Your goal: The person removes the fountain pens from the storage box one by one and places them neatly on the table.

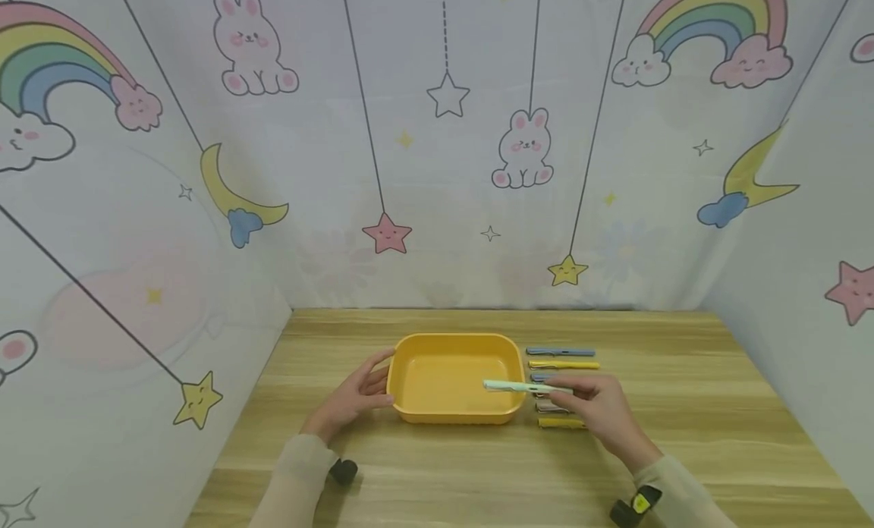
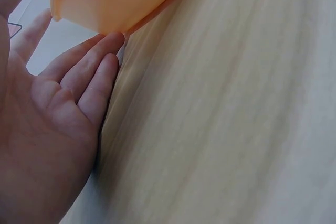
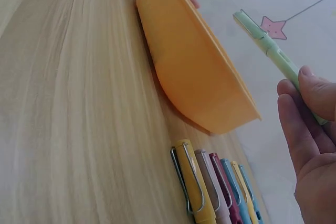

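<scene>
A yellow rectangular basin [image 1: 456, 418] stands on the table. My left hand [image 1: 351, 397] is at its left end, its fairly straight fingers [image 2: 94, 69] touching the outer side. Between thumb and fingers of my right hand [image 1: 604, 414], I pinch a light green pen [image 3: 273, 51] by one end. The pen's clip end reaches over the basin's right rim, clear of the inside floor. Just right of the basin several capped pens lie in a row, among them a blue pen [image 1: 561, 352], a yellow pen [image 1: 565, 365] and a dark red pen [image 3: 224, 184]. My right hand partly hides the nearer ones in the head view.
The wood-grain table [image 1: 437, 475] extends around the basin. Cloth walls [image 1: 451, 171] printed with rabbits, stars and rainbows rise behind and on both sides. Each wrist carries a small black device.
</scene>
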`<state>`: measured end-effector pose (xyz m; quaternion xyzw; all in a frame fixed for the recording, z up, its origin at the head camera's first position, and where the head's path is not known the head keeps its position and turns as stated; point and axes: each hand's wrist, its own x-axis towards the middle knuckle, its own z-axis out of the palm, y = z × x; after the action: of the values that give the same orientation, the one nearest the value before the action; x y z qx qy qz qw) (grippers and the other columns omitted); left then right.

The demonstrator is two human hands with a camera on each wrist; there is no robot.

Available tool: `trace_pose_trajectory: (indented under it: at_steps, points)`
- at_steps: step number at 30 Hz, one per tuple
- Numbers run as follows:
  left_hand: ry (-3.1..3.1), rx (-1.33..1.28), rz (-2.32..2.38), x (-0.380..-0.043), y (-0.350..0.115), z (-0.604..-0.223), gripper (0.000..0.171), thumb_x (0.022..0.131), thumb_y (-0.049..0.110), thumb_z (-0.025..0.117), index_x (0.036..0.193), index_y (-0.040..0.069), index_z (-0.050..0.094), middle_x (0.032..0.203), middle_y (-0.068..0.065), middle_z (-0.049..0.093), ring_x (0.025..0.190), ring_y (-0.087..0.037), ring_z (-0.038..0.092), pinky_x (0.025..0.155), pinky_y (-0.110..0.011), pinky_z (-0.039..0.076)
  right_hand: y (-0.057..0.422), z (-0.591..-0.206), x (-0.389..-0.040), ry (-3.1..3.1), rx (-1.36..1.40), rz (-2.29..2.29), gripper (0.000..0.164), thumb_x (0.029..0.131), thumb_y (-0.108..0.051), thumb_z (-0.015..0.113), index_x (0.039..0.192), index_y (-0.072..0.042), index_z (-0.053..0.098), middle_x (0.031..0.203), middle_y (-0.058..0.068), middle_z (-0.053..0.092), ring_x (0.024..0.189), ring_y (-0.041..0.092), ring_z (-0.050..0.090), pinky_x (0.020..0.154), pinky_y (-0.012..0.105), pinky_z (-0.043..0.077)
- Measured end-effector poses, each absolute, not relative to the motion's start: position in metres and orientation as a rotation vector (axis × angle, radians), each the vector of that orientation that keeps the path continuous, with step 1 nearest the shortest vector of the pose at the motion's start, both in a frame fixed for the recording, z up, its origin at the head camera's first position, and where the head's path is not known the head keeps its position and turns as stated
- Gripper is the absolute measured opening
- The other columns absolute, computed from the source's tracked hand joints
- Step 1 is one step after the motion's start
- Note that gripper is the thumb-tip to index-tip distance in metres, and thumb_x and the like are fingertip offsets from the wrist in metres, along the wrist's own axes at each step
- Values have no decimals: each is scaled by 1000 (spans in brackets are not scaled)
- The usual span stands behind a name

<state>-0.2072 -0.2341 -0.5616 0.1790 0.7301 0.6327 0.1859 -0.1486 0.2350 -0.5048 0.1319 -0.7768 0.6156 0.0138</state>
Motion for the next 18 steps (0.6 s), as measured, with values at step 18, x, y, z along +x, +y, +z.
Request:
trace_pose_trajectory:
  at_steps: [18]
  points:
    - [2034, 537, 1797, -206, -234, -561, 88, 99, 8, 74, 168, 26, 22, 170, -20, 28, 155, -38, 32, 122, -48, 34, 273, -507, -117, -2539, 333, 1891, 26, 95, -8, 77, 116, 7, 76, 102, 3, 80, 83, 19, 73, 76, 34, 63]
